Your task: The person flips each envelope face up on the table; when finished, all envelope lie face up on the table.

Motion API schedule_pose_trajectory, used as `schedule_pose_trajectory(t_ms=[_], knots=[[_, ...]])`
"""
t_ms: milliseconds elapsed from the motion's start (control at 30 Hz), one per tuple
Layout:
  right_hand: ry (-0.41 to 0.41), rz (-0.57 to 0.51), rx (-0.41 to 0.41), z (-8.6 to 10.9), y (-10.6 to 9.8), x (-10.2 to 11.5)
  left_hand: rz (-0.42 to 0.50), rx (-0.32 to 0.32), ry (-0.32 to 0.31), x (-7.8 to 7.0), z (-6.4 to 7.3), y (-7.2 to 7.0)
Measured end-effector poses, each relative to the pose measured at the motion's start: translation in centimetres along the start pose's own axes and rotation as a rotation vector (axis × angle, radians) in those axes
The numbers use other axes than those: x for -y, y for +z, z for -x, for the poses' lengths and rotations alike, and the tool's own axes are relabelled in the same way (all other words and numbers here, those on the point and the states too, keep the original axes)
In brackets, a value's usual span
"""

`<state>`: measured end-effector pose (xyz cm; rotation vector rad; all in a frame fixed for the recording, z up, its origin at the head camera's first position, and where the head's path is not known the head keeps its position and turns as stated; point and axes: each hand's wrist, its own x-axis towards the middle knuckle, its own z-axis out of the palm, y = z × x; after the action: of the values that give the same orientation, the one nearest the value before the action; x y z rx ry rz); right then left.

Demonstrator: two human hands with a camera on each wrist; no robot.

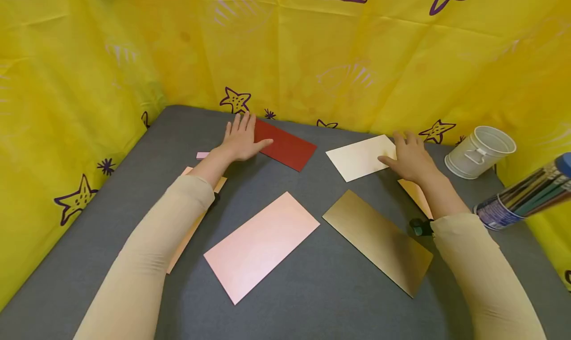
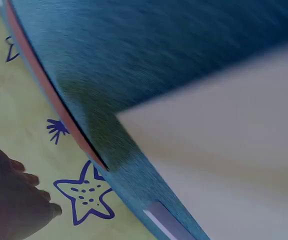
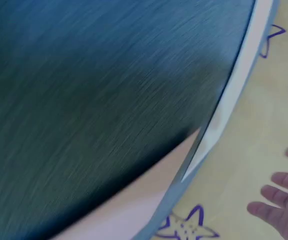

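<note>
My left hand (image 1: 241, 141) is at the left end of a red rectangular board (image 1: 287, 145), its fingers straight and spread. Over the right end of a white board (image 1: 357, 157) is my right hand (image 1: 411, 157), fingers extended and thumb out to the left. Neither hand grips anything; whether they touch the boards I cannot tell. Both hands show spread fingers at the edge of the wrist views. Nearer to me lie a pale pink board (image 1: 263, 246) and a gold-brown board (image 1: 376, 241). My left forearm partly hides a peach board (image 1: 184, 248).
Another peach board (image 1: 416, 196) lies partly behind my right forearm. A small pink block (image 1: 202, 155) sits left of my left wrist. At the right stand a white metal pail (image 1: 475, 156) and a pencil cup (image 1: 499, 211) full of pencils. Yellow cloth (image 1: 294, 57) borders the grey table (image 1: 187, 310).
</note>
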<state>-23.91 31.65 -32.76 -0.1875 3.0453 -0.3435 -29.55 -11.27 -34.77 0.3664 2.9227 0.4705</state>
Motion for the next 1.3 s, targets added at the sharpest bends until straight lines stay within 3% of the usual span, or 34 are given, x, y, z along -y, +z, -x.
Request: schedule_pose_trajectory(t_ms=[200,367,533,667,767,900,1133,1300], knots=[[0.003,-0.171,-0.064,-1.8,0.0,2.5,0.379,-0.063,-0.077,0.2,-0.7,-1.8],[0.065,-0.383,0.01,-3.2,-0.3,5.5,0.525,-0.171,-0.175,1.0,-1.4,-2.7],[0.101,-0.663,0.082,-5.0,0.5,8.6,0.57,-0.277,-0.237,1.8,-2.1,-2.3],[0.107,-0.805,0.181,-6.4,2.3,10.5,0.581,-0.305,-0.266,2.1,-2.4,-1.5],[0.107,-0.84,0.29,-6.9,3.5,11.5,0.591,-0.279,-0.281,2.1,-2.6,-1.0],[0.144,-0.865,0.376,-7.0,4.4,12.5,0.609,-0.27,-0.293,2.1,-2.7,-0.7],[0.246,-0.942,0.438,-6.9,4.2,13.7,0.615,-0.3,-0.306,2.8,-3.0,-0.7],[0.276,-0.94,0.459,-7.1,4.3,14.2,0.63,-0.251,-0.337,3.1,-2.6,-0.7]])
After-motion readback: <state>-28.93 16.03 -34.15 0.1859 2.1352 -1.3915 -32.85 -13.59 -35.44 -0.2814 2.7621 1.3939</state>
